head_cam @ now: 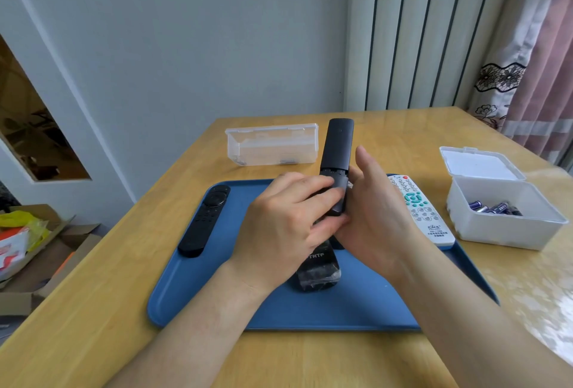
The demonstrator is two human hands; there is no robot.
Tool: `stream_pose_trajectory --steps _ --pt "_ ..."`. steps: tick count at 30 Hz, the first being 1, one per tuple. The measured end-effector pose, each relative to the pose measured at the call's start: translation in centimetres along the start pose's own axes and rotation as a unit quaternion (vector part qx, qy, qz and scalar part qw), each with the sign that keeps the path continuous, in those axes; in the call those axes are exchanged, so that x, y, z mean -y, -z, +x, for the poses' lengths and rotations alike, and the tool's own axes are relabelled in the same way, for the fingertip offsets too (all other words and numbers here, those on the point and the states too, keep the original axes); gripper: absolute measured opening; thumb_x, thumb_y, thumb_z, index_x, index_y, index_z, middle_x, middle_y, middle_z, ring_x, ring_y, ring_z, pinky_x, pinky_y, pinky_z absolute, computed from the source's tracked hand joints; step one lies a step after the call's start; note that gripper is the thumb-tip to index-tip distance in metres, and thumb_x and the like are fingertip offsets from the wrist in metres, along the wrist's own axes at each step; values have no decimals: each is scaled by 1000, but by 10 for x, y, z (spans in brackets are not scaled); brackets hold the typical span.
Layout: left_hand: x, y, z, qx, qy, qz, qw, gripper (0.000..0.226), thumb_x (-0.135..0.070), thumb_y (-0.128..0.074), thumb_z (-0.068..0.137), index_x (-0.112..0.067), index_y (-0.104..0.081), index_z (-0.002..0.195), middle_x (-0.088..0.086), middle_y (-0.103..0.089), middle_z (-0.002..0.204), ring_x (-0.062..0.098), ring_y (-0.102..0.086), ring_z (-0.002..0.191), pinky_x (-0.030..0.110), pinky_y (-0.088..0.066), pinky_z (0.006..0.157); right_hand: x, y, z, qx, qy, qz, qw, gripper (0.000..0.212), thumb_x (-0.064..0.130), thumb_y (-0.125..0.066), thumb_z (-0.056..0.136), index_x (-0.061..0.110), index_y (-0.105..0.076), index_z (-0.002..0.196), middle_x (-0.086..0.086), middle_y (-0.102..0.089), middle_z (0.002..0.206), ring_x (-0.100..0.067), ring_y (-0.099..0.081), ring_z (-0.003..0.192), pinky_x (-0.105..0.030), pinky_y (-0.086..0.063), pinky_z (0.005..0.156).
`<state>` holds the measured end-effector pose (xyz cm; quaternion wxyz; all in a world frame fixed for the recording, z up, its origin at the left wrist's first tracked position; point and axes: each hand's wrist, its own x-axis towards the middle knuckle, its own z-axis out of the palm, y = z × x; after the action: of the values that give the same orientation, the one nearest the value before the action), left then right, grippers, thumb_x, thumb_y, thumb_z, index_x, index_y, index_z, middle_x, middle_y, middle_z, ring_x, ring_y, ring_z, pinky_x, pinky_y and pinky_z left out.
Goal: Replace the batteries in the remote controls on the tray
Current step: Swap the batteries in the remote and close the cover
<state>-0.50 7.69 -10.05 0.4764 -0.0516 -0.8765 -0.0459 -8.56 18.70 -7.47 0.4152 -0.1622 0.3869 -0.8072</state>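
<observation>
L hand (288, 217) fingers curled over remote (338, 139), R hand (375, 211) cupping it w/ thumb up, forearms angled inward.

The tabletop (124, 263) is glossy varnished wood. The blue tray (192, 294) is smooth matt plastic. The raised black remote (338, 139) is matt plastic; the wrapped remote (319, 276) beneath it wears shiny clear film. The far box (273, 145) is clear plastic.
</observation>
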Motion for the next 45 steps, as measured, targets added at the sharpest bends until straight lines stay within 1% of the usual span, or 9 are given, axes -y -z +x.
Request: stream_pose_trajectory --steps 5,12,18,23,26,33,39,42,45 --pt "2 5 1 70 21 -36 997 33 -25 -77 78 -12 -74 107 0 -69 108 22 -60 97 34 -51 85 -1 1 1 -11 8 -4 1000 55 52 -33 101 17 -75 92 -5 -73 88 -19 -71 85 -36 -49 88" --pt "6 11 3 99 54 -53 992 37 -27 -76 77 -12 -72 111 2 -66 120 17 -57 115 27 -44 100 -4 -2 2 -37 15 -32 999 50 44 -36 103 7 -61 126 -18 -65 128 -29 -63 118 -47 -44 107" --pt "6 12 3 112 50 -17 992 55 -41 -62 85 -6 -61 128 8 -59 134 20 -54 123 27 -39 107 -5 -1 4 -65 42 -33 996 37 22 -39 104 -1 -61 123 -24 -65 123 -32 -63 116 -48 -47 103" --pt "7 12 3 86 42 -14 995 58 -46 -62 84 -5 -64 125 9 -62 130 22 -59 118 28 -42 103 -2 1 3 -53 42 -24 997 34 15 -36 105 -1 -62 119 -15 -68 97 -24 -65 83 -33 -58 70" --pt "8 11 2 66 46 -39 996 57 -45 -64 83 -4 -65 123 10 -63 129 22 -60 117 31 -45 102 -1 1 2 -40 25 -13 999 31 19 -41 102 2 -64 115 -12 -64 87 -22 -63 75 -30 -57 64" --pt "6 9 2 32 130 -176 975 57 -45 -66 83 -8 -63 126 3 -61 130 7 -56 120 31 -48 100 0 1 2 3 35 41 999 46 22 -59 87 -5 -60 125 -16 -70 98 -27 -68 89 -33 -60 74" --pt "1 10 2 2 140 -234 962 49 -36 -69 84 -10 -62 125 1 -61 124 10 -58 115 35 -51 95 0 3 1 14 29 62 998 48 24 -60 90 -3 -58 130 -15 -71 96 -24 -69 86 -29 -60 73" --pt "1 10 4 -10 133 -234 963 49 -36 -70 83 -11 -62 124 0 -61 122 10 -58 114 34 -51 95 2 3 0 25 19 80 996 49 22 -63 84 0 -60 127 -14 -72 94 -23 -71 84 -29 -60 69" --pt "4 10 3 -5 116 -203 972 51 -40 -68 83 -9 -63 124 3 -62 127 13 -57 120 35 -48 100 3 4 1 37 23 75 996 41 21 -61 86 5 -62 123 -13 -72 98 -24 -69 91 -32 -60 79"
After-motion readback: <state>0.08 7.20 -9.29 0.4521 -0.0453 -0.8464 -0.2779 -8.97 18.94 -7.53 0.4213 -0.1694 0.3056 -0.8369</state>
